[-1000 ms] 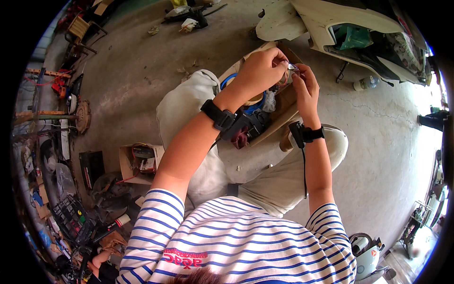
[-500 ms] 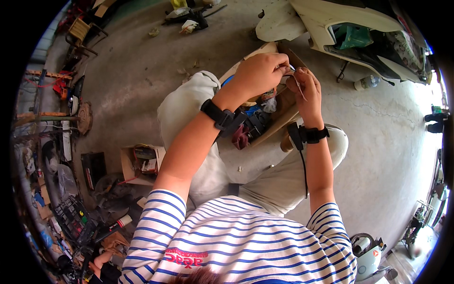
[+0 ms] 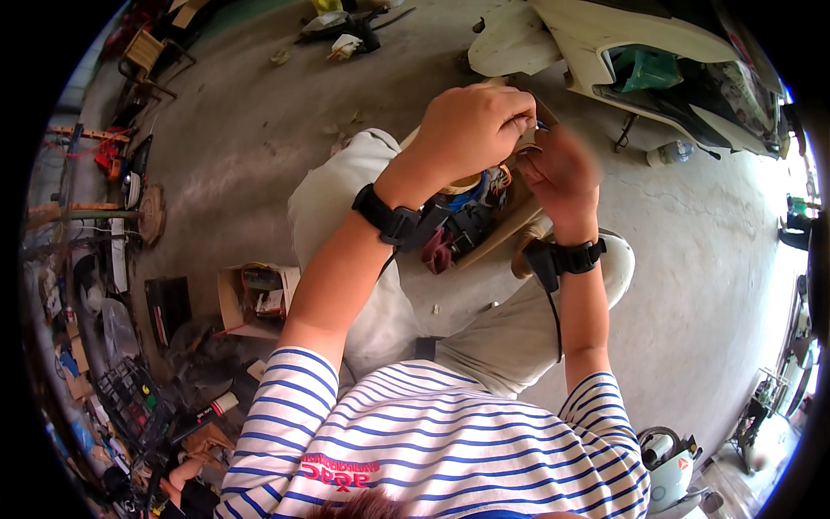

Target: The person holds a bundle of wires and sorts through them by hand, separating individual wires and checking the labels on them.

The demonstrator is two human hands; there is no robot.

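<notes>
**Tiny fiddly piece up in both hands, nothing looks finished yet**

So the whole job right now is in the fingertips. The left hand [image 3: 477, 130] has its thumb and fingers pinched together, pretty much no gap, and seems to have hold of a thin blue-and-white sliver-like piece [image 3: 541, 126] poking out just to the right of that grip. The piece is too small to tell what it's made of.

Right hand [image 3: 566, 173] sits just beside it, a bit lower, fingers curled. It's badly blurred, so I honestly can't tell how tight that grip is. There's a thin dark strand [image 3: 528, 149] at its fingertips, but whether that's part of the same piece, no idea.

Progress-wise? I'd call it mid-job: the piece is up in the air between the hands, not set down anywhere, and I can't see any join or fastening done. My guess is the close-up finger work is what's left.

Below the grips there's a brown cardboard box [image 3: 503, 232] full of odds and ends, including a crumpled dark red cloth [image 3: 437, 251] toward the body side. Up and right of the right-hand grip, well apart, is a scooter with cream-white panels [image 3: 581, 43].
</notes>
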